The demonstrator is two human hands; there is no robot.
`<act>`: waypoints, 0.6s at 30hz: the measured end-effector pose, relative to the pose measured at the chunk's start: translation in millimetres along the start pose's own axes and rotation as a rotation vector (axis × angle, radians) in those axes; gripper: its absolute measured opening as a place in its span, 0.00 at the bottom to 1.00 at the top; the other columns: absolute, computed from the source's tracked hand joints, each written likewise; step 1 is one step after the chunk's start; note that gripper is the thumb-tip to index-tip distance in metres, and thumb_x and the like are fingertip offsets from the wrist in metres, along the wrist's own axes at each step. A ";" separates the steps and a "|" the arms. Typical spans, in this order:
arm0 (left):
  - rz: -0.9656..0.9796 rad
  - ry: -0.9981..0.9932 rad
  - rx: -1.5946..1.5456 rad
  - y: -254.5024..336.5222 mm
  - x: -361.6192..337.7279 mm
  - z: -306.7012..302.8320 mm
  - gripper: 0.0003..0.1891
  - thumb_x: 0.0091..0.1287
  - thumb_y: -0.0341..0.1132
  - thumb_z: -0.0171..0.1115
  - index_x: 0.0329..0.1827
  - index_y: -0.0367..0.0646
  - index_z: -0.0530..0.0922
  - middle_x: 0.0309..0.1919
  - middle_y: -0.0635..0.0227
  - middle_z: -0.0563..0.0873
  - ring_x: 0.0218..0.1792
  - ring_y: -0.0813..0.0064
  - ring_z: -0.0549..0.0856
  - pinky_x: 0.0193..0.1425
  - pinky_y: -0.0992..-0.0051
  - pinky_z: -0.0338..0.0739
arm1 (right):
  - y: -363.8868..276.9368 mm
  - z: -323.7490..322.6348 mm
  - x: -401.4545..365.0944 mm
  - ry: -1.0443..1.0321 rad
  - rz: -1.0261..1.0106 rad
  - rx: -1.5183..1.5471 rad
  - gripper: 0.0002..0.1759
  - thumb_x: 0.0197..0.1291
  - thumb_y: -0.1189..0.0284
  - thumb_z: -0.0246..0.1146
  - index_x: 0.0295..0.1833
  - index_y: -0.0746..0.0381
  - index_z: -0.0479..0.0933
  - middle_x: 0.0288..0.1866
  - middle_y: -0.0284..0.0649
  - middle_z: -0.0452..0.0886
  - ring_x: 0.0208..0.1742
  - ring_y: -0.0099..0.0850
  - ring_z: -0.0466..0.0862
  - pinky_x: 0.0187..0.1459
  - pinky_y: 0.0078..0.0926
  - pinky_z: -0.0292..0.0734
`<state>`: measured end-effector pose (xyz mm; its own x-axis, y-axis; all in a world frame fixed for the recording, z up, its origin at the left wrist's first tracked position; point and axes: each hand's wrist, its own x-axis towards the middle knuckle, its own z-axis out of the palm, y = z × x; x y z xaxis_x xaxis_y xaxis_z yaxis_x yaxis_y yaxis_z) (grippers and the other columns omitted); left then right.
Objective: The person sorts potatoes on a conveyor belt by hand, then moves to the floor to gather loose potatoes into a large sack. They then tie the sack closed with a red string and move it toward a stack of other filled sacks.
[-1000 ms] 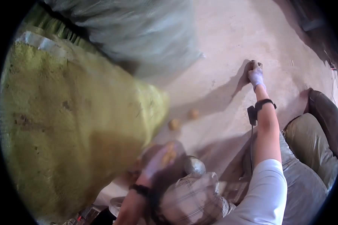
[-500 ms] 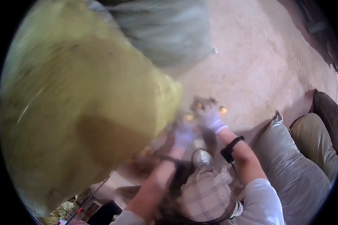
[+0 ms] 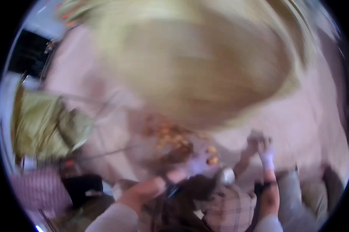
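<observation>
Motion blurs the whole view. My left hand point(image 3: 199, 163), in a pale lilac glove, is low at the centre, beside several round yellow-brown items point(image 3: 212, 154); its fingers are smeared. A heap of similar yellow-orange items point(image 3: 168, 137) lies on the floor just beyond it. Farther right, my right hand point(image 3: 265, 152), gloved too, reaches over the floor with its fingers apart and nothing visible in them. A large yellowish sack point(image 3: 197, 65) fills the upper middle, beyond both hands.
Another yellow-green sack point(image 3: 46, 125) stands at the left. Below it, a person in a striped top point(image 3: 42, 189) is partly visible. Grey-green sacks point(image 3: 290, 191) lie at the lower right. A dark object point(image 3: 29, 54) is at the upper left.
The view has swung left, so the large sack now appears at top centre. My hands, close together before, are now wide apart. The heap and the striped top have come into view.
</observation>
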<state>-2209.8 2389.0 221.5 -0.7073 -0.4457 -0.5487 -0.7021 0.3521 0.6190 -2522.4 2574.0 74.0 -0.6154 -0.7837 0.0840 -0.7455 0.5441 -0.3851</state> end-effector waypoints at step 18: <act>-0.289 1.352 0.988 -40.3 -545.7 -552.7 0.21 0.66 0.40 0.67 0.62 0.53 0.79 0.55 0.62 0.83 0.60 0.63 0.79 0.62 0.69 0.77 | -918.9 -361.0 46.0 -0.251 -1.358 1.671 0.24 0.70 0.63 0.64 0.66 0.64 0.72 0.56 0.40 0.82 0.53 0.26 0.82 0.52 0.23 0.78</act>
<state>-1749.8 2163.2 806.6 -0.3525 -0.7295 0.5862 -0.9349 0.2473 -0.2545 -1958.2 2146.1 763.4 0.0962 -0.4471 0.8893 0.3628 -0.8162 -0.4496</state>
